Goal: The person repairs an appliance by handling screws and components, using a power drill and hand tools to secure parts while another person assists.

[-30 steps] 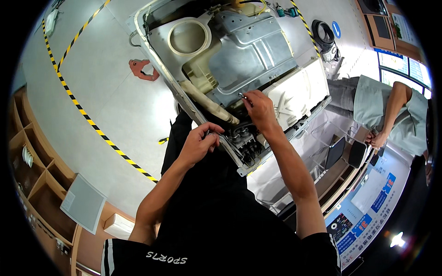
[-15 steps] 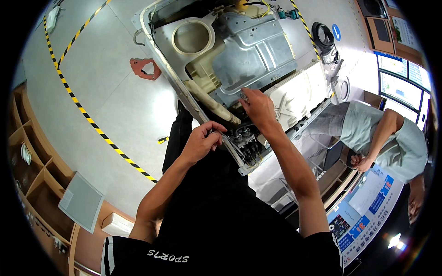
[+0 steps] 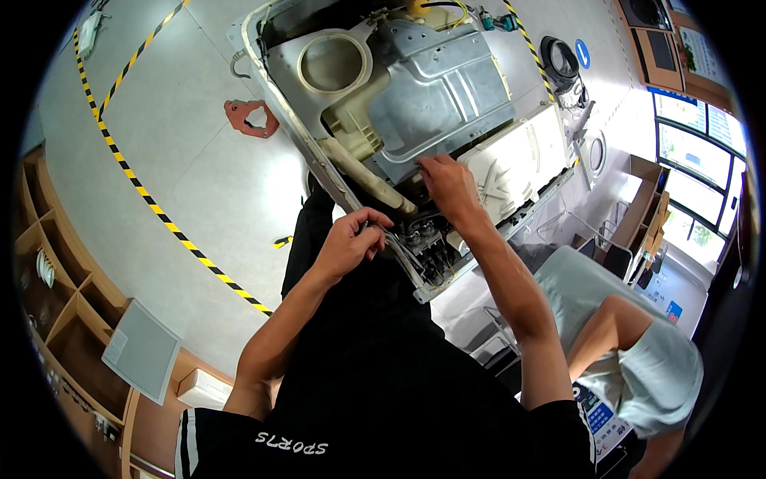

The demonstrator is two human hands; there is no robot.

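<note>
An opened appliance cabinet lies in front of me, its inner parts exposed. My right hand is at the near edge of the grey metal cover plate; its fingers are pinched together, and what they hold is too small to name. Over the cabinet's near left edge, my left hand has its fingers curled round something small and dark that I cannot make out. A pale ribbed hose runs between the hands. Below it sit dark valves with wires, and a white plastic housing is right of my right hand.
A reddish-brown bracket-like part lies on the floor to the left, inside yellow-black tape. A person in a pale green shirt is close on my right. Wooden shelves stand at the left, a black ring-shaped part at the far right.
The person at the right has moved nearer and bent lower. My right hand has shifted slightly at the plate's edge, its fingertips closer together. My left hand has hardly moved.
</note>
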